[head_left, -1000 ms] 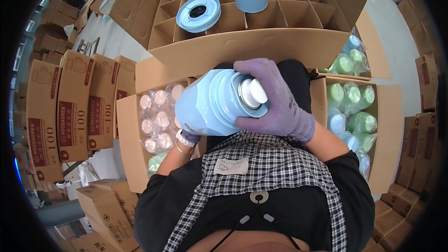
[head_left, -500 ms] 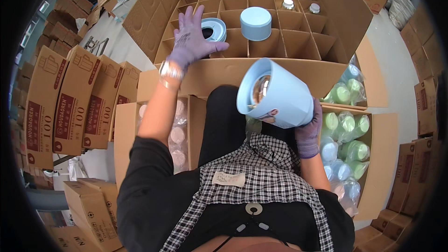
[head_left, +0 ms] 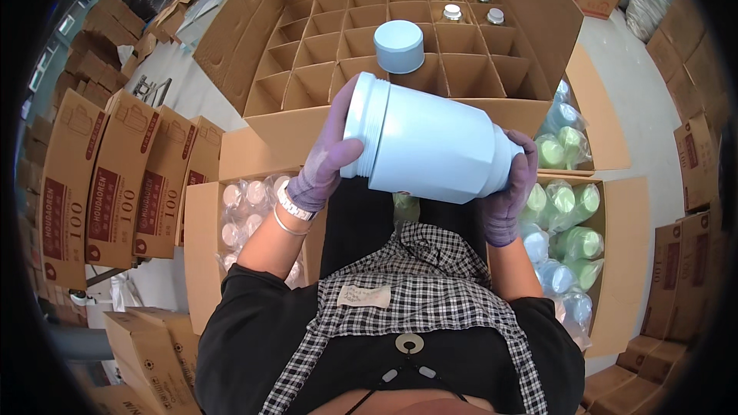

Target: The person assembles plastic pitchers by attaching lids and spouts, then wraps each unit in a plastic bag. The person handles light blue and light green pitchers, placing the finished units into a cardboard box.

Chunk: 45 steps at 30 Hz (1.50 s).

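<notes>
Your left hand (head_left: 327,160) has come back from the carton, and the blue ring (head_left: 358,119) that sat there is now at the wide end of the flask (head_left: 434,142). You hold the flask on its side above your lap, tilted slightly: left fingers wrapped around the ring, right hand (head_left: 513,194) closed around the narrow end. Ridges like threads show between ring and body, so you seem to be screwing the base on; the next move calls for a square, even twist while your right hand steadies the body. Beyond stands the divided carton (head_left: 280,134), with a blue cup (head_left: 399,48) and four white-capped liners (head_left: 452,14) in its far right cells.
</notes>
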Tool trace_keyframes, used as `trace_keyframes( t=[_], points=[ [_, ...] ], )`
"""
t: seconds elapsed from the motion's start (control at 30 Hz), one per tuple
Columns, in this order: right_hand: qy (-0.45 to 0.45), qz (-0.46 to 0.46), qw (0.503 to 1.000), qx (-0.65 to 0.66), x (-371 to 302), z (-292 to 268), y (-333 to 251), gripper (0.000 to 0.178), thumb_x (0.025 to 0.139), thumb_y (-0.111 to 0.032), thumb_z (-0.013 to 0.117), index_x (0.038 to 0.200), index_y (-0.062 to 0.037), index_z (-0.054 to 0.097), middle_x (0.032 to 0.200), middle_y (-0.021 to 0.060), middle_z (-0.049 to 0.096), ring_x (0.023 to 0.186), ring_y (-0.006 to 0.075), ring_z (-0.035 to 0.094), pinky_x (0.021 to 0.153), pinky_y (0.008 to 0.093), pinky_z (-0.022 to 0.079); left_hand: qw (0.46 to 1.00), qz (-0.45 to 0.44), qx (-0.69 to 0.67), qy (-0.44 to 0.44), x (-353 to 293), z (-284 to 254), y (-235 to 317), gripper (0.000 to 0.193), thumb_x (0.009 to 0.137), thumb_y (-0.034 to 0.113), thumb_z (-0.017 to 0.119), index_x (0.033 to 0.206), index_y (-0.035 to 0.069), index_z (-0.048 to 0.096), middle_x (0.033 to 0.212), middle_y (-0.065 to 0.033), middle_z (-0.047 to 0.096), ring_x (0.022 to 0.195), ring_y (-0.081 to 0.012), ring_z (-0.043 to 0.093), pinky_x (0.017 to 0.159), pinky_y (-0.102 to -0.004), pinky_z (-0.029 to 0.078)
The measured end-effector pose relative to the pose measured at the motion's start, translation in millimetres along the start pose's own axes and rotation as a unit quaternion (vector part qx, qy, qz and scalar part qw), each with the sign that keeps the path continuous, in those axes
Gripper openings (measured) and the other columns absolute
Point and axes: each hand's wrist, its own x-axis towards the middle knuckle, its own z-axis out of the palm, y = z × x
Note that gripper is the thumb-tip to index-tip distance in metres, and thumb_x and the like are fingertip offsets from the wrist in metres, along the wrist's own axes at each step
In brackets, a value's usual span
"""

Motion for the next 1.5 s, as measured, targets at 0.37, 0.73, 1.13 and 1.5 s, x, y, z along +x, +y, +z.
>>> trace_keyframes(
  t=[0.37,0.73,1.13,1.5],
  points=[
    [-0.113,-0.032,0.993,-0.025,-7.3,4.6,-8.7,0.053,0.102,-0.048,0.050,0.121,0.0017,0.054,0.122,0.0160,0.062,0.112,0.0243,0.060,0.102,0.0393,0.047,0.983,0.112,0.145,-0.016,-34.6,-4.4,-12.9,0.137,0.058,0.058,0.081,0.162,0.000,0.014,0.161,-0.0241,0.027,0.149,-0.0356,0.032,0.122,-0.0511,0.028],
    [-0.147,0.117,0.977,0.098,-26.8,14.5,5.0,0.063,0.093,-0.045,0.062,0.139,-0.0035,0.053,0.142,0.0179,0.053,0.128,0.0314,0.054,0.110,0.0428,0.045,0.995,-0.006,0.055,0.087,-51.0,-2.2,4.2,0.127,0.049,0.047,0.090,0.154,-0.001,0.035,0.157,-0.0303,0.031,0.148,-0.0426,0.034,0.121,-0.0512,0.030],
    [-0.175,0.268,0.928,0.192,-21.6,17.0,0.9,0.053,0.102,-0.044,0.058,0.131,0.0000,0.058,0.121,0.0119,0.065,0.114,0.0212,0.062,0.101,0.0354,0.049,0.964,0.154,0.215,-0.033,-60.3,-18.6,-18.5,0.129,0.049,0.052,0.088,0.154,0.004,0.031,0.154,-0.0227,0.040,0.139,-0.0404,0.046,0.117,-0.0544,0.037],
    [-0.115,0.191,0.975,0.006,-47.6,1.0,57.4,0.028,0.102,-0.017,0.052,0.124,-0.0015,0.062,0.117,0.0102,0.068,0.106,0.0171,0.065,0.093,0.0320,0.053,0.920,0.178,0.350,-0.006,-39.6,9.9,-19.3,0.101,0.070,0.046,0.086,0.153,0.007,0.044,0.158,-0.0236,0.032,0.145,-0.0399,0.037,0.121,-0.0529,0.029]
  ],
)
